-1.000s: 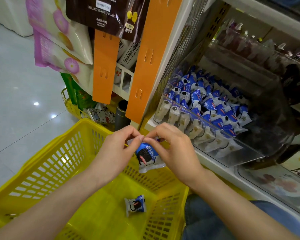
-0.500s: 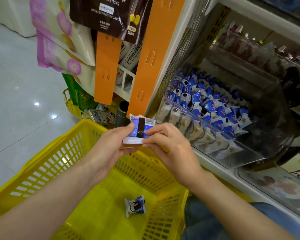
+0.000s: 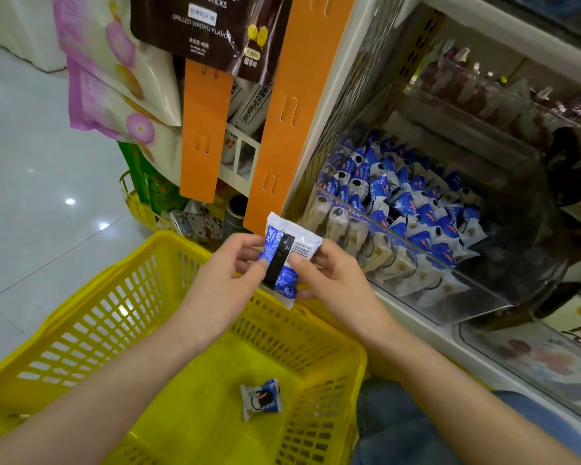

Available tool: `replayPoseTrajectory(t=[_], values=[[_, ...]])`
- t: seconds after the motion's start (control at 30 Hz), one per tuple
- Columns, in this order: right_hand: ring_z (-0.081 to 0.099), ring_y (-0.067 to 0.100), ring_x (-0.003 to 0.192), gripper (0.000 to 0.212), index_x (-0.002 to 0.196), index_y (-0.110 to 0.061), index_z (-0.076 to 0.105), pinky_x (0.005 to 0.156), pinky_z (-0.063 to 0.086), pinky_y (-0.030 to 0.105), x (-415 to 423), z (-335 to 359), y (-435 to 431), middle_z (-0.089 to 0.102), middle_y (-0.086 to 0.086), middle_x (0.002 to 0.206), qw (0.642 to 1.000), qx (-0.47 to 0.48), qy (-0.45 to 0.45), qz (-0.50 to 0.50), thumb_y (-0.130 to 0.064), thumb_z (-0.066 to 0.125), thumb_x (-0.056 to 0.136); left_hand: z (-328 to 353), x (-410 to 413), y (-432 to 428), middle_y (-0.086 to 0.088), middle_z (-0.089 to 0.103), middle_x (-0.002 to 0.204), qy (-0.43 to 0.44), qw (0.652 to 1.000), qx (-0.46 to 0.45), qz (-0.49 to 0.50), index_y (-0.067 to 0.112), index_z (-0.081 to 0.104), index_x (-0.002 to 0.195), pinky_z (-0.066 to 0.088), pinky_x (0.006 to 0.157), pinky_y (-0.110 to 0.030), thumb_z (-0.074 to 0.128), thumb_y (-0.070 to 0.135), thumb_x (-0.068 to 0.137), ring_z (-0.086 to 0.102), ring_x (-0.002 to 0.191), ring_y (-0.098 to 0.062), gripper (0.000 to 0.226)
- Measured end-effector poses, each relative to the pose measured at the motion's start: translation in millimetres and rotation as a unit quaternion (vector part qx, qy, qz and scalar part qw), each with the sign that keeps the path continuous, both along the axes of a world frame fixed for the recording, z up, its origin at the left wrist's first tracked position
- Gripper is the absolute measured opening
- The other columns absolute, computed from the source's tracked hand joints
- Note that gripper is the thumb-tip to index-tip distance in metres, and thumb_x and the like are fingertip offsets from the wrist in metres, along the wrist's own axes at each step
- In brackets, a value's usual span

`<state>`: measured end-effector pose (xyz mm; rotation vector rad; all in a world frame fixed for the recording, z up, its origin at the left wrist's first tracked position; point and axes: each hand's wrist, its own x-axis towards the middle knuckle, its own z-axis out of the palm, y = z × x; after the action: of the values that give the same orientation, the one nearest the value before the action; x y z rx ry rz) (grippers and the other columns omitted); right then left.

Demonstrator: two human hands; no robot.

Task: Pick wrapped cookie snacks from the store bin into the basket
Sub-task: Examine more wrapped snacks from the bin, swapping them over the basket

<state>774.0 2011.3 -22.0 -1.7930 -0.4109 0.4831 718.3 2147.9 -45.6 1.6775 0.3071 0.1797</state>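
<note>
– Nearest the wearer, what was entered first?
– One yellow basket (image 3: pixel 91 330), lattice-walled, open side up, set just beside the shelf front. Contents: one wrapped cookie snack (image 3: pixel 261 400), lying flat on the basket floor. Likely parked there so a packet needed only a short carry from the bin.

– Next entry, above it?
– One held packet (image 3: pixel 287 260), blue and white, over the basket's far rim and clear of it. Its back seam and barcode faced the wearer; by my reading it was turned that way for a look at the label before release.

– And the grip?
– Left hand (image 3: pixel 222 283): thumb and curled fingers pinching the packet's left edge. Right hand (image 3: pixel 332 280): thumb on the face, fingers tucked behind, pinching the right edge. Two pinches kept the wrapper stretched flat and readable. Neither hand touched the basket.

– Beyond the hands?
– One clear store bin (image 3: pixel 467 297) on the shelf, tilted toward the aisle, heaped with matching cookie snacks (image 3: pixel 399 203). The slope presumably feeds stock to the low front lip for easy reach.

– Farthest items?
– Two orange hanging strips (image 3: pixel 282 129), one brown snack bag (image 3: pixel 212 25) and pale bags with pink rings (image 3: pixel 114 78), hung at the shelf end. None belonged to the task.
</note>
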Motion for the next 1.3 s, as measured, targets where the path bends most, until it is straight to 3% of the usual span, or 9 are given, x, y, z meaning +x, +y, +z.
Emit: replayPoseTrajectory(t=[0.17,0.37,0.5,0.67,0.8,0.9,1.03,1.2,1.3], values=[[0.066,0.001,0.079,0.024,0.102,-0.033,0.054,0.063,0.053,0.018,0,0,-1,0.066,-0.007,0.097,0.999,-0.023,-0.026,0.035,-0.012,0.048,0.095,5,-2,1,-0.007,0.065,0.093,0.014,1.000,0.006,0.005,0.026,0.056,0.098,0.052,0.084,-0.041,0.056,0.004,0.087,0.064,0.090,-0.027,0.025],[0.049,0.016,0.071,0.023,0.090,-0.004,0.060,0.067,0.040,0.032,4,5,-2,0.057,0.012,0.078,0.989,-0.111,-0.056,0.084,-0.015,0.041,0.098,10,-2,4,0.001,0.067,0.097,0.024,0.993,-0.116,-0.008,0.018,0.059,0.110,0.054,0.060,-0.016,0.051,0.001,0.090,0.066,0.073,0.001,0.027],[0.061,-0.001,0.063,0.012,0.097,-0.016,0.057,0.059,0.050,0.015,6,9,-3,0.065,-0.002,0.079,0.998,-0.046,0.032,0.041,-0.019,0.046,0.095,9,-2,5,-0.005,0.068,0.101,-0.001,0.989,-0.142,0.036,0.017,0.061,0.105,0.056,0.062,-0.019,0.050,-0.001,0.091,0.067,0.081,-0.009,0.026],[0.068,0.021,0.090,0.038,0.122,-0.009,0.048,0.081,0.057,0.033,6,7,-5,0.068,0.010,0.108,0.988,-0.007,0.149,0.045,-0.014,0.060,0.087,5,0,7,-0.005,0.065,0.102,-0.024,0.979,-0.180,0.096,0.022,0.057,0.101,0.055,0.062,-0.018,0.051,-0.001,0.090,0.069,0.078,-0.008,0.025],[0.066,0.017,0.079,0.026,0.115,-0.012,0.054,0.074,0.055,0.030,7,10,-3,0.070,0.010,0.098,0.989,-0.007,0.148,0.012,-0.013,0.058,0.089,5,-2,8,0.002,0.063,0.102,-0.063,0.996,-0.059,0.038,0.033,0.054,0.104,0.056,0.073,-0.026,0.054,-0.005,0.086,0.065,0.087,-0.007,0.042],[0.063,0.018,0.074,0.015,0.105,-0.012,0.058,0.060,0.053,0.025,11,12,-4,0.068,0.013,0.090,0.988,-0.007,0.156,-0.012,-0.012,0.055,0.090,5,-4,13,0.010,0.054,0.120,-0.080,0.994,0.074,-0.017,0.037,0.055,0.112,0.047,0.080,-0.014,0.059,0.006,0.087,0.054,0.110,-0.003,0.041],[0.062,0.020,0.081,0.010,0.096,-0.014,0.060,0.060,0.050,0.025,14,14,-7,0.066,0.011,0.091,0.988,-0.023,0.154,-0.002,-0.011,0.053,0.089,10,-4,21,0.019,0.051,0.127,-0.095,0.979,0.154,-0.089,0.040,0.058,0.109,0.038,0.097,-0.013,0.061,0.013,0.087,0.044,0.120,0.007,0.036],[0.058,0.024,0.085,0.023,0.110,-0.012,0.055,0.073,0.044,0.035,15,13,-9,0.063,0.016,0.094,0.986,-0.031,0.162,-0.013,-0.017,0.056,0.087,16,-4,25,0.025,0.055,0.118,-0.089,0.970,0.172,-0.147,0.039,0.060,0.109,0.041,0.083,-0.005,0.060,0.015,0.088,0.048,0.111,0.013,0.032],[0.062,0.012,0.076,0.025,0.107,-0.010,0.059,0.065,0.048,0.024,12,13,-9,0.068,0.004,0.085,0.986,-0.031,0.166,-0.004,-0.028,0.055,0.090,14,-6,24,0.028,0.052,0.109,-0.097,0.958,0.237,-0.130,0.038,0.058,0.110,0.041,0.083,-0.012,0.061,0.021,0.087,0.048,0.106,0.007,0.029]])
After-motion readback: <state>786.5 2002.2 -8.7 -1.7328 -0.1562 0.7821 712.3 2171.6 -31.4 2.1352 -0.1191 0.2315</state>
